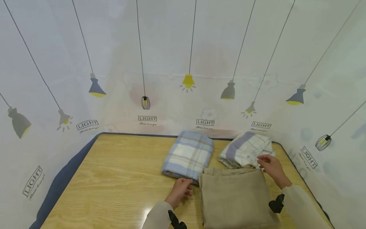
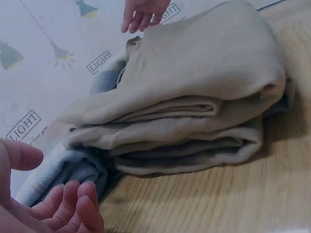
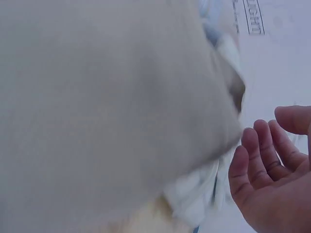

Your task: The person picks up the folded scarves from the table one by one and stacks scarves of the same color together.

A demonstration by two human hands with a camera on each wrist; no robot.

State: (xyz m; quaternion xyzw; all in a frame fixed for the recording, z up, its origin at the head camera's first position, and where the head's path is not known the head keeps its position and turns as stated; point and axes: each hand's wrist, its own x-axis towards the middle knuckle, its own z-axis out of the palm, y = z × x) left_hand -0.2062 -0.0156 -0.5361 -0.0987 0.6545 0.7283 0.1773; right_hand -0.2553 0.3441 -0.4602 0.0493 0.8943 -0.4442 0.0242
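Observation:
A folded tan cloth (image 1: 234,198) lies in several layers near the table's front right, its folded edges plain in the left wrist view. My left hand (image 1: 180,191) is off its left side, by the near edge of a folded blue-and-white plaid cloth (image 1: 190,156); the fingers are loosely bent and hold nothing. Beyond the tan cloth's far right corner hovers my right hand (image 1: 273,168), its fingers relaxed and apart from the tan cloth in the right wrist view. Close to that hand, a white cloth with a purple stripe (image 1: 246,148) lies bunched at the back right.
The wooden table (image 1: 114,178) has a dark blue edge. Behind and around it hangs a white sheet (image 1: 166,47) printed with lamps and the word LIGHT. Bare wood spreads over the table's left half.

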